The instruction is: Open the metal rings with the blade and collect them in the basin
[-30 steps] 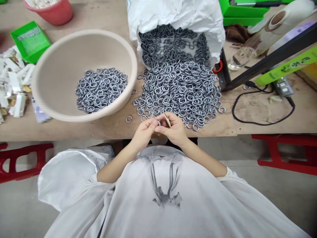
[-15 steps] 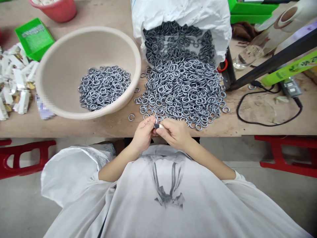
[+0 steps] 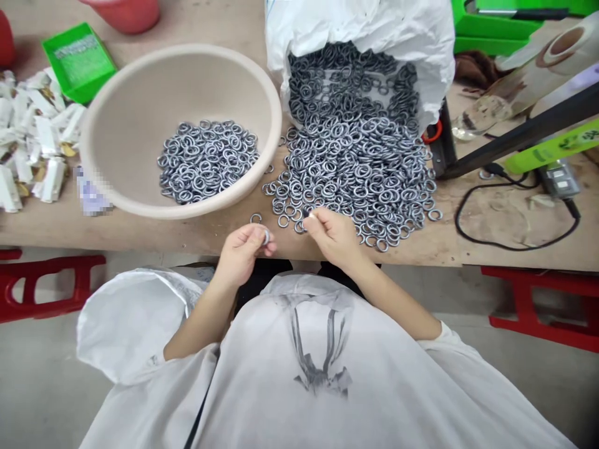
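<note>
Between the thumb and fingers of my left hand (image 3: 241,252) is a grey metal ring (image 3: 266,237), held near the table's front edge. My right hand (image 3: 336,238) pinches a small tool with a dark tip (image 3: 307,213); most of it is hidden in the fingers, and its kind cannot be made out. That hand is at the near edge of a heap of grey metal rings (image 3: 355,162), which spills from a white sack (image 3: 360,25). Left of the heap, a large beige basin (image 3: 126,118) holds many similar rings (image 3: 206,162). One loose ring (image 3: 255,218) lies just beyond my left hand.
White pieces (image 3: 47,134) and a green tray (image 3: 87,72) are at the left. A dark metal bar (image 3: 519,140), a black cable (image 3: 461,215) and a clear roll (image 3: 538,81) occupy the right. A white bag (image 3: 131,324) stands below the table's edge, near red stools (image 3: 538,305).
My hands have moved apart. The left hand has gone left with a ring in its fingers; the right has shifted slightly right, still pinching the small tool. The view has shifted a little.
</note>
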Demonstrator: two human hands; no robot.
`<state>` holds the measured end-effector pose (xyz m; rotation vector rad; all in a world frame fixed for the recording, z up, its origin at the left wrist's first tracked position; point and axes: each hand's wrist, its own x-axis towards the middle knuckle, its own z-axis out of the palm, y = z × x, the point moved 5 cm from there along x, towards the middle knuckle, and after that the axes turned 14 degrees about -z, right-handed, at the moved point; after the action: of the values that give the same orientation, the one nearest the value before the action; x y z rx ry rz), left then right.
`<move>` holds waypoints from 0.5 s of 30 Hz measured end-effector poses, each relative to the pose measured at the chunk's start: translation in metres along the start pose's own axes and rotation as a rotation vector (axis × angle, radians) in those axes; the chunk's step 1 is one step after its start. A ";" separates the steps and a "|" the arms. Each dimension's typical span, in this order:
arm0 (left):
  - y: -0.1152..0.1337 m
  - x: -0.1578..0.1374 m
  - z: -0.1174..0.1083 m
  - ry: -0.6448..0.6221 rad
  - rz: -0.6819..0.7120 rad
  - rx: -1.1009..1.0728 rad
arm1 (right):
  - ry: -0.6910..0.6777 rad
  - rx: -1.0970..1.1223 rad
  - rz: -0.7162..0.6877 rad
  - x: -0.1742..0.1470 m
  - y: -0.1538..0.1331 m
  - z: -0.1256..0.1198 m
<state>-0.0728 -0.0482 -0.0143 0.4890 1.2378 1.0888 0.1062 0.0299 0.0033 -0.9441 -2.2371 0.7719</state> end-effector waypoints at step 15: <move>-0.005 -0.010 -0.049 0.203 -0.047 -0.237 | -0.318 0.033 -0.111 0.045 -0.033 0.065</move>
<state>-0.1156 -0.0709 -0.0290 0.1713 1.2690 1.2496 0.0211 0.0268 -0.0035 -0.7134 -2.5155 0.9596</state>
